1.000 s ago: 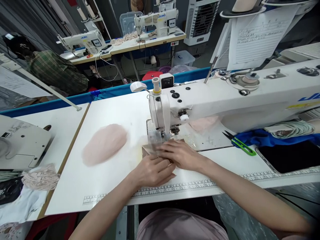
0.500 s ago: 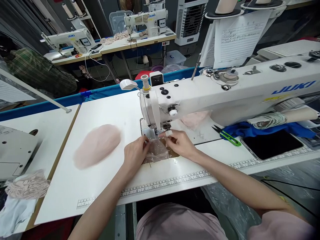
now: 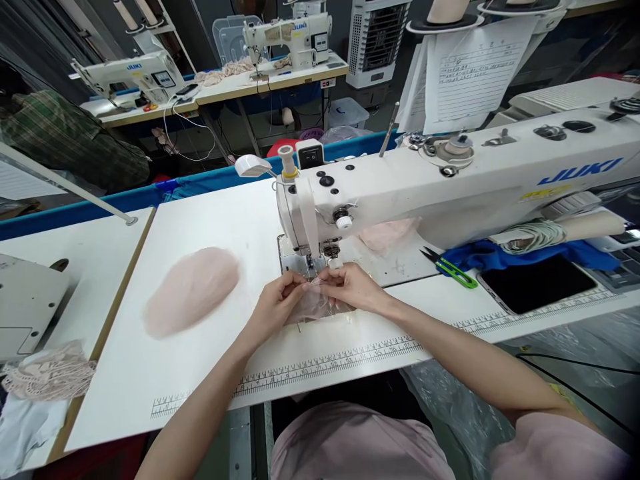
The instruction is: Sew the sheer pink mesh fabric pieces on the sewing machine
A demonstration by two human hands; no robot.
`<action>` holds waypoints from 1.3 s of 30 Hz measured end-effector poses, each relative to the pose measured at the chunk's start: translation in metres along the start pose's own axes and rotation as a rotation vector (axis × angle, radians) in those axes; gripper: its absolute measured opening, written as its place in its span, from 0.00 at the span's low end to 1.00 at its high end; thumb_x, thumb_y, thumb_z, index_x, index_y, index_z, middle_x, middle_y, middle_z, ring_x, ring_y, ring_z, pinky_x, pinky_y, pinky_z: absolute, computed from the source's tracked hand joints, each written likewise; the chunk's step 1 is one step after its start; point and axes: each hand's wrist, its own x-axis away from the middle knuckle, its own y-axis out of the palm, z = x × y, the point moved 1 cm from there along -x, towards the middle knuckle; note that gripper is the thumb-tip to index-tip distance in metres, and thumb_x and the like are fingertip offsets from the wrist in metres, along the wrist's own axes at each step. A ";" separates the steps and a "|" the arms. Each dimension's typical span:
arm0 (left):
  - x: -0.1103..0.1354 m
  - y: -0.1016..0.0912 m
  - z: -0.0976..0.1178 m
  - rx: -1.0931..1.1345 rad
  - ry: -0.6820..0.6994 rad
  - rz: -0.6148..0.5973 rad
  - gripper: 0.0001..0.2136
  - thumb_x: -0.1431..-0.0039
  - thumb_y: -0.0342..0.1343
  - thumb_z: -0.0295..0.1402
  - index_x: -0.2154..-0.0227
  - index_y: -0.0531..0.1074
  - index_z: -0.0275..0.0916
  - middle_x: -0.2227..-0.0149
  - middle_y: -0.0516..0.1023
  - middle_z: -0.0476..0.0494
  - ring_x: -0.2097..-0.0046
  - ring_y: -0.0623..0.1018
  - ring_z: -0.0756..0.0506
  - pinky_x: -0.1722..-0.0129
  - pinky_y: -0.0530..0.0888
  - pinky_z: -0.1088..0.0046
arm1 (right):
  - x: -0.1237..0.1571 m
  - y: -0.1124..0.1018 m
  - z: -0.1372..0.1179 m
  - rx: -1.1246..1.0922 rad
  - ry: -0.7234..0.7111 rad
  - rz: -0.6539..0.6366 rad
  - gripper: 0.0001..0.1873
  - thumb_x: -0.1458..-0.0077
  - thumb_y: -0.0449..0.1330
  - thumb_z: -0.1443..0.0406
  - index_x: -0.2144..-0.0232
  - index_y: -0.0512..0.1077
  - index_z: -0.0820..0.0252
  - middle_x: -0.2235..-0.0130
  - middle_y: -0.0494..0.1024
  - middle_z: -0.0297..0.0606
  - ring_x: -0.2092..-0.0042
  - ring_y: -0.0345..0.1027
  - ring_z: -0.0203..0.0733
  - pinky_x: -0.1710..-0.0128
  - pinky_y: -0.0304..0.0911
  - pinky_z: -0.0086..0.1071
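Note:
In front of the needle of a white sewing machine (image 3: pixel 380 187), my left hand (image 3: pixel 276 301) and my right hand (image 3: pixel 354 287) are close together. Between them is a small piece of sheer pale pink fabric (image 3: pixel 313 305), pinched by both hands just below the presser foot (image 3: pixel 311 265). Thumb and fingers are pressed together on each hand. Whether the fabric reaches under the foot I cannot tell. To the left, a pile of sheer pink fabric pieces (image 3: pixel 193 292) lies on the white table (image 3: pixel 270 367). More pink fabric (image 3: pixel 389 235) lies behind the needle, under the machine arm.
Green thread snips (image 3: pixel 453 270) lie right of my right hand, beside a blue cloth (image 3: pixel 530 259) and a black-screened phone (image 3: pixel 540 283). A printed ruler (image 3: pixel 325 369) runs along the front edge. Lace (image 3: pixel 50 377) lies at far left. A person in a plaid shirt (image 3: pixel 65 140) is beyond.
My hands have come closer together; the left has moved right, and its fingertips meet the right hand's at the fabric. The sheer fabric is now lifted and bunched between them. The view has shifted slightly.

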 end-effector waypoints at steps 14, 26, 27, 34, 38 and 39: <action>0.002 -0.002 0.008 0.125 -0.173 -0.015 0.12 0.47 0.60 0.42 0.69 0.69 0.38 0.83 0.67 0.56 0.83 0.65 0.54 0.83 0.61 0.78 | 0.003 0.002 -0.002 0.251 -0.146 0.084 0.19 0.49 0.64 0.51 0.72 0.78 0.62 0.79 0.70 0.30 0.79 0.56 0.30 0.79 0.53 0.26; 0.004 -0.001 0.002 0.174 -0.146 -0.155 0.12 0.43 0.58 0.43 0.65 0.73 0.38 0.77 0.74 0.49 0.76 0.74 0.49 0.75 0.75 0.73 | 0.006 0.000 -0.001 0.313 -0.245 0.085 0.10 0.44 0.60 0.60 0.70 0.77 0.61 0.76 0.74 0.32 0.76 0.65 0.32 0.76 0.60 0.25; 0.004 -0.001 0.001 0.157 -0.147 -0.178 0.12 0.42 0.57 0.43 0.65 0.74 0.38 0.78 0.74 0.49 0.77 0.74 0.50 0.77 0.74 0.74 | 0.007 0.000 -0.002 0.330 -0.260 0.082 0.09 0.43 0.60 0.61 0.70 0.77 0.60 0.76 0.74 0.31 0.76 0.64 0.32 0.76 0.60 0.25; 0.007 0.001 0.002 -0.282 0.243 0.178 0.07 0.39 0.55 0.34 0.66 0.77 0.40 0.71 0.79 0.49 0.73 0.76 0.51 0.73 0.74 0.76 | 0.009 0.001 0.001 0.392 -0.332 0.143 0.09 0.43 0.59 0.61 0.72 0.74 0.61 0.77 0.72 0.31 0.78 0.63 0.32 0.78 0.60 0.26; 0.009 0.004 0.003 -0.459 0.516 0.299 0.07 0.37 0.53 0.30 0.61 0.76 0.41 0.69 0.80 0.48 0.71 0.78 0.52 0.72 0.75 0.78 | 0.011 0.002 0.001 0.459 -0.390 0.127 0.07 0.42 0.58 0.63 0.67 0.74 0.60 0.78 0.70 0.28 0.79 0.62 0.31 0.77 0.61 0.25; 0.010 0.004 0.003 -0.482 0.555 0.307 0.07 0.36 0.53 0.29 0.60 0.76 0.41 0.69 0.80 0.48 0.70 0.78 0.52 0.72 0.75 0.79 | 0.011 0.003 0.000 0.481 -0.416 0.118 0.07 0.42 0.58 0.64 0.64 0.74 0.60 0.79 0.69 0.27 0.79 0.61 0.31 0.76 0.61 0.25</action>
